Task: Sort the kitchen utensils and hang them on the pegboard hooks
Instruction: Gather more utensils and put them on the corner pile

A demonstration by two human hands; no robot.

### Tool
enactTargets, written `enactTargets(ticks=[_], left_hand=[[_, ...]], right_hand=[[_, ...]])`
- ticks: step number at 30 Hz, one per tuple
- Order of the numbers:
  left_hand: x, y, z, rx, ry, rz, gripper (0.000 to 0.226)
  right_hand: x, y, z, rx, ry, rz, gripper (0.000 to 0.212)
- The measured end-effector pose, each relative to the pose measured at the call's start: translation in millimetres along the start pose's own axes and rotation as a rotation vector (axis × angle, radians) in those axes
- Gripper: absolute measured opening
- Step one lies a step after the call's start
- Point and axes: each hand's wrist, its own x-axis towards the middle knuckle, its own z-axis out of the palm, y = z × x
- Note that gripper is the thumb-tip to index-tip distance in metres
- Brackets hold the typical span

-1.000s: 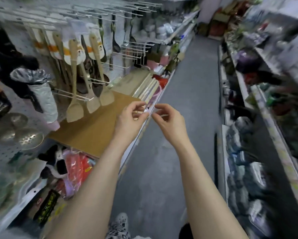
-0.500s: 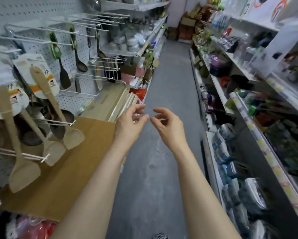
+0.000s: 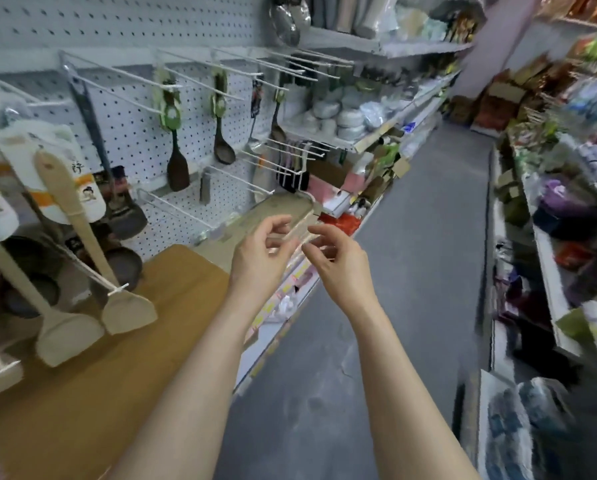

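Head camera view down a shop aisle. Two bare forearms reach forward to the centre of the view. The left hand (image 3: 260, 261) and right hand (image 3: 340, 263) hang side by side without touching. Their fingers are loosely curled and slightly spread, tips facing each other, with nothing plainly held, though blur hides fine detail. At 10 o'clock a white pegboard (image 3: 134, 133) carries long wire hooks (image 3: 207, 62). Pale wooden spatulas (image 3: 129, 311) with card labels hang from hooks at 9 o'clock. Dark spoons (image 3: 224, 150) hang at 11 o'clock. A brown board (image 3: 134, 375) lies under the spatulas at 8 o'clock. Grey floor (image 3: 411, 289) runs toward 1 o'clock, with stocked shelves (image 3: 546, 282) at 3 o'clock.
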Motion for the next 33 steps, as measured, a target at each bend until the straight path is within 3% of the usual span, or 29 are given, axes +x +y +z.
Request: enactTargets(ticks=[9,18,24,29,33], left_hand=[[25.1,-44.6,-65.5,0.157,0.427,-0.109,0.03],[29.7,-71.5,-136.7,0.294,0.933,-0.12,0.017],[20.0,-98.3,-167.9,0.291,1.001,-0.291,0.024],[24.6,-117.8,-175.9,0.297,0.932,-0.39,0.038],[32.9,-122.1,-170.0,0.323,0.958,-0.443,0.034]], right_hand=[[73.2,-7.9,91.8,0.105,-0.365,-0.189,0.026],[108.6,-45.6,187.8,0.133,-0.6,-0.267,0.025],[121.4,-62.7,233.9,0.094,-0.766,-0.353,0.031],[136.5,-72.6,276.6,0.136,-0.929,-0.421,0.032],[152.3,-72.9,299.7,0.11,-1.035,-0.478,0.029]])
